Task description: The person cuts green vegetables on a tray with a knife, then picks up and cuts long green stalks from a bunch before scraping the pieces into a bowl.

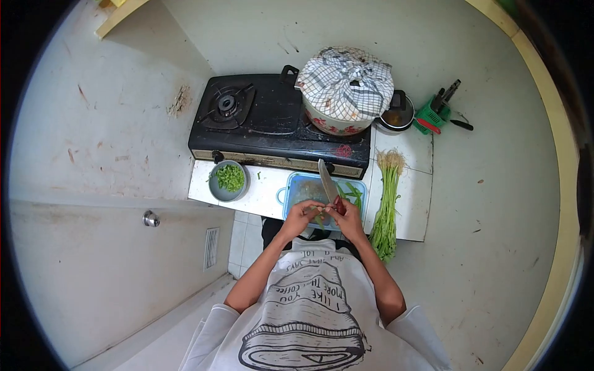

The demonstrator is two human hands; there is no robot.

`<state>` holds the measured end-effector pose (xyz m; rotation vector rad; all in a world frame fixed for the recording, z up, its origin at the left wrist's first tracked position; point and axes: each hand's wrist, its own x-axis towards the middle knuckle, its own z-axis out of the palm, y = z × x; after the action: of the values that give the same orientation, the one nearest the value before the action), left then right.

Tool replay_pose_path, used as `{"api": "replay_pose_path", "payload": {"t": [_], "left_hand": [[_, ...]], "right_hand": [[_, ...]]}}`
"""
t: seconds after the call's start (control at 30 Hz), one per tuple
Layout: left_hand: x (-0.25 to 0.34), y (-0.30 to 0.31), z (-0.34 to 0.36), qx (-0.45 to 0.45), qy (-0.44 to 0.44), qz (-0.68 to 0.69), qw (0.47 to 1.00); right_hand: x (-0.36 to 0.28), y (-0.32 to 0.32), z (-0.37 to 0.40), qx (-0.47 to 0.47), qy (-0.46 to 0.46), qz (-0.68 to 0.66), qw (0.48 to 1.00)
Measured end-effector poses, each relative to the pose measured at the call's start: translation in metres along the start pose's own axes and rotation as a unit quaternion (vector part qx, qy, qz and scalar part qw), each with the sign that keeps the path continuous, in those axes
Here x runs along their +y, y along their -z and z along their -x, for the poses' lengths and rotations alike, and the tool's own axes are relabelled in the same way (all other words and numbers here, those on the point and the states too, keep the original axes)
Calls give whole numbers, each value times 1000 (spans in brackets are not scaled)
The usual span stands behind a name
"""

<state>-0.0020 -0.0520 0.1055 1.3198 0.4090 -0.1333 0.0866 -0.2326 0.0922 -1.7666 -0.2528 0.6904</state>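
Both hands meet over a blue cutting board [289,196] at the counter's front edge. My right hand [348,221] is closed around the red handle of a knife [326,180], whose blade points up toward the stove. My left hand [300,217] is pinched close to my right fingertips, and what sits between its fingers is too small to make out. A bit of green stalk [319,221] shows just below the fingertips. Cut green pieces [353,193] lie at the board's right side. To the left stands a grey bowl [215,186] of chopped greens [231,178].
Behind the board is a black two-burner stove [266,99] with a cloth-topped pot [337,123]. A small pot [396,119] and a green basket [431,116] of utensils stand at its right. A long bunch of rooted greens [388,198] overhangs the right counter's front edge.
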Motion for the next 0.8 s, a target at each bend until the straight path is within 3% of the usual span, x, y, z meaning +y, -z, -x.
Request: {"api": "replay_pose_path", "payload": {"t": [0.23, 0.33, 0.43, 0.53, 0.63, 0.73, 0.8], "left_hand": [[-17, 51, -11, -61, 82, 17, 995], [-20, 69, -25, -26, 10, -137, 990], [-23, 81, -39, 80, -39, -280, 956], [-35, 93, -54, 82, -135, -350, 923], [-42, 106, -69, -15, -221, -415, 882], [-42, 111, -71, -67, -245, -467, 847], [-47, 111, -71, -96, -242, -475, 841]], "right_hand": [[6, -24, -17, -22, 15, 24, 999], [8, -31, -25, 10, 40, 36, 999], [16, -34, -26, 39, 61, 97, 993], [25, -39, -25, 51, 37, 153, 986], [42, -52, -11, 54, 5, 160, 986], [47, -60, 2, 63, -22, 165, 984], [53, -65, 7, 71, 8, 190, 979]]}}
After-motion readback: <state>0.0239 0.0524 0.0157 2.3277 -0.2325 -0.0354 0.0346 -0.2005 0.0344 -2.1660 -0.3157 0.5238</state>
